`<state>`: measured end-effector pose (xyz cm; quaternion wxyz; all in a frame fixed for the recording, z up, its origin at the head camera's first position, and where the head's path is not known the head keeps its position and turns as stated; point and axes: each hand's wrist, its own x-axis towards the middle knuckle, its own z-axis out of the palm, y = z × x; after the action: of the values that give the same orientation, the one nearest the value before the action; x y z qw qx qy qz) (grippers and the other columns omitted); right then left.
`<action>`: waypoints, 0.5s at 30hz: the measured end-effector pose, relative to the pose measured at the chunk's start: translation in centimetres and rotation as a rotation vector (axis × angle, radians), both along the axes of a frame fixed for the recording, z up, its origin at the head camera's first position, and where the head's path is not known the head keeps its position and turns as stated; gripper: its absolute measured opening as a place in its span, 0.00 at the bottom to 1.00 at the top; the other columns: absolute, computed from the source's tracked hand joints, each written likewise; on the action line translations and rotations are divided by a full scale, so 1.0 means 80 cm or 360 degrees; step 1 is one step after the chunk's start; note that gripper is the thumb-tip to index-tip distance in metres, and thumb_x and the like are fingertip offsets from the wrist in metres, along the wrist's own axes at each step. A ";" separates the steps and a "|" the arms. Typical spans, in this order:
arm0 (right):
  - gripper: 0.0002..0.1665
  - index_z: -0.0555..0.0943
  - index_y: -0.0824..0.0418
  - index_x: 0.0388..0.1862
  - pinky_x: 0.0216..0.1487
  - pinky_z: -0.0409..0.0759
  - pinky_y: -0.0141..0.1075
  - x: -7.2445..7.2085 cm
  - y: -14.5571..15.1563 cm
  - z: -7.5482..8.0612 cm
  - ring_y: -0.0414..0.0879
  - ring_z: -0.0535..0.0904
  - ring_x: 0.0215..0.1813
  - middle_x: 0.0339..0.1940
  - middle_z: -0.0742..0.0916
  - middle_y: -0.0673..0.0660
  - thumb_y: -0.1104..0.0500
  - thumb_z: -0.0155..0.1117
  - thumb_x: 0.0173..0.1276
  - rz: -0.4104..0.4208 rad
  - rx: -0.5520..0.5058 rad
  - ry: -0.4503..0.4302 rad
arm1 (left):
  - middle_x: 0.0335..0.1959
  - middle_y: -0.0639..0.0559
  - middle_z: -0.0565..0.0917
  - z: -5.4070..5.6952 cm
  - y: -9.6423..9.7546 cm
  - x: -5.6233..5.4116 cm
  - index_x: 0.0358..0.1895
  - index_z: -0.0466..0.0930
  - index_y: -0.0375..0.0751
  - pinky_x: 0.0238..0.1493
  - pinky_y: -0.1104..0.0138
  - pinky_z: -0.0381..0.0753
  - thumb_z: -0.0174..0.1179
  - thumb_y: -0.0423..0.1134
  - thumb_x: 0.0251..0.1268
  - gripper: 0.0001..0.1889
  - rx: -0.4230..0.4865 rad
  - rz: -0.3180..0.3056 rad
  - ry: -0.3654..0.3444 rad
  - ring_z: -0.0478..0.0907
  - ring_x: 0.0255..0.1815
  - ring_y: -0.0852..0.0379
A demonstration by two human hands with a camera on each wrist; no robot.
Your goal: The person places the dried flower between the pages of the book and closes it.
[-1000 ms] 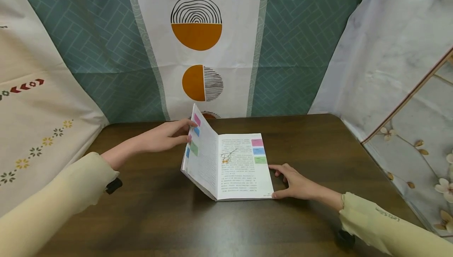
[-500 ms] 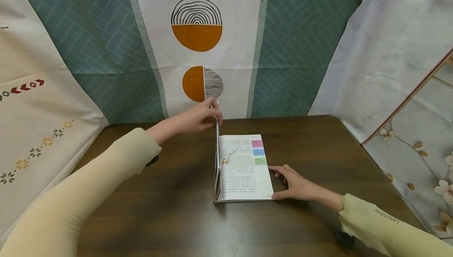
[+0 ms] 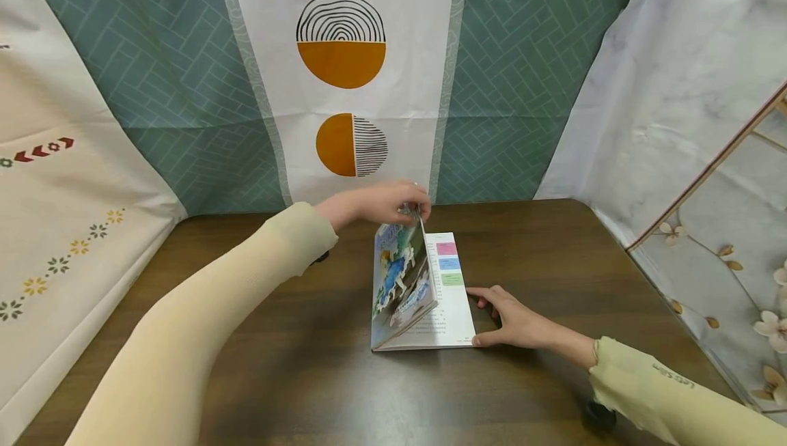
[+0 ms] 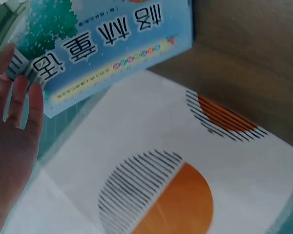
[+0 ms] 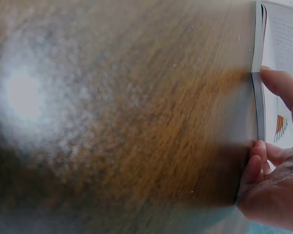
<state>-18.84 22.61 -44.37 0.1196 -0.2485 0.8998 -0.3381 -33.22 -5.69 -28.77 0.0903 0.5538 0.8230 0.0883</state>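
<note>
A children's book [image 3: 451, 306] lies on the table with its right-hand pages flat. Its illustrated front cover [image 3: 393, 268] and a bundle of pages are raised at the spine and lean over to the right. My left hand [image 3: 396, 201] pinches them at the far top edge. In the left wrist view, the fingers of the left hand [image 4: 12, 112] lie at the edge of the blue cover [image 4: 107, 44] with large printed characters. My right hand [image 3: 513, 319] rests at the right edge, thumb by the near corner, index finger farther up; the right wrist view shows its thumb [image 5: 283, 85] on the page edge.
Pink, blue and green sticky tabs [image 3: 451, 263] run down the flat page's outer edge. The dark wooden table [image 3: 295, 391] surrounds the book. A patterned cloth [image 3: 350, 77] hangs behind, and more cloth [image 3: 676, 91] hangs on the right.
My left hand has moved right, carrying the cover and left pages from leaning left, through upright, to leaning right over the flat pages. The cover picture now shows. My right hand has stayed put.
</note>
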 end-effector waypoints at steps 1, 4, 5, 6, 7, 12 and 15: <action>0.52 0.64 0.64 0.73 0.39 0.65 0.32 0.000 0.000 0.000 0.44 0.65 0.41 0.47 0.73 0.56 0.46 0.77 0.55 0.0003 -0.0003 0.0008 | 0.45 0.50 0.79 -0.004 0.007 -0.001 0.43 0.79 0.44 0.56 0.60 0.76 0.60 0.33 0.69 0.04 -0.0006 -0.0015 -0.0020 0.75 0.47 0.54; 0.52 0.65 0.64 0.73 0.39 0.64 0.32 0.000 0.001 0.000 0.44 0.65 0.40 0.47 0.73 0.57 0.47 0.77 0.55 0.0003 -0.0023 0.0006 | 0.47 0.49 0.78 -0.019 0.025 -0.002 0.46 0.79 0.43 0.55 0.63 0.75 0.57 0.33 0.71 0.05 -0.0032 -0.0034 -0.0060 0.74 0.46 0.54; 0.52 0.65 0.64 0.73 0.39 0.64 0.31 0.000 0.001 0.000 0.44 0.64 0.40 0.47 0.73 0.57 0.47 0.77 0.55 0.0003 -0.0031 0.0000 | 0.47 0.49 0.78 -0.024 0.031 -0.003 0.46 0.80 0.44 0.55 0.64 0.75 0.57 0.32 0.71 0.06 -0.0038 -0.0031 -0.0071 0.73 0.47 0.54; 0.52 0.65 0.64 0.73 0.39 0.64 0.31 0.000 0.001 -0.001 0.44 0.64 0.40 0.47 0.73 0.57 0.48 0.77 0.54 0.0004 -0.0043 -0.0010 | 0.48 0.49 0.78 -0.028 0.035 -0.003 0.46 0.80 0.44 0.55 0.65 0.74 0.56 0.33 0.71 0.06 -0.0045 -0.0025 -0.0079 0.73 0.47 0.54; 0.52 0.65 0.64 0.73 0.39 0.64 0.31 0.000 0.001 -0.001 0.44 0.64 0.40 0.47 0.73 0.58 0.48 0.77 0.54 0.0003 -0.0059 -0.0028 | 0.48 0.49 0.78 -0.033 0.040 -0.003 0.46 0.80 0.45 0.55 0.66 0.74 0.56 0.33 0.72 0.06 -0.0051 -0.0017 -0.0087 0.73 0.48 0.55; 0.52 0.63 0.63 0.74 0.40 0.63 0.33 -0.002 0.003 -0.001 0.47 0.63 0.42 0.48 0.71 0.60 0.51 0.78 0.54 0.0001 -0.0128 -0.0138 | 0.49 0.50 0.77 -0.052 0.056 -0.005 0.46 0.79 0.45 0.52 0.67 0.71 0.57 0.34 0.72 0.05 -0.0042 -0.0003 -0.0151 0.69 0.46 0.55; 0.52 0.63 0.62 0.74 0.40 0.63 0.33 -0.003 0.004 -0.001 0.48 0.62 0.42 0.49 0.71 0.60 0.51 0.78 0.54 -0.0005 -0.0139 -0.0160 | 0.49 0.49 0.76 -0.063 0.064 -0.007 0.46 0.79 0.44 0.51 0.69 0.71 0.56 0.33 0.72 0.05 -0.0025 -0.0004 -0.0216 0.69 0.44 0.57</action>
<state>-19.06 22.92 -44.43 0.1532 -0.2347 0.8775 -0.3892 -33.80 -0.53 -33.84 0.1504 0.5470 0.8149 0.1191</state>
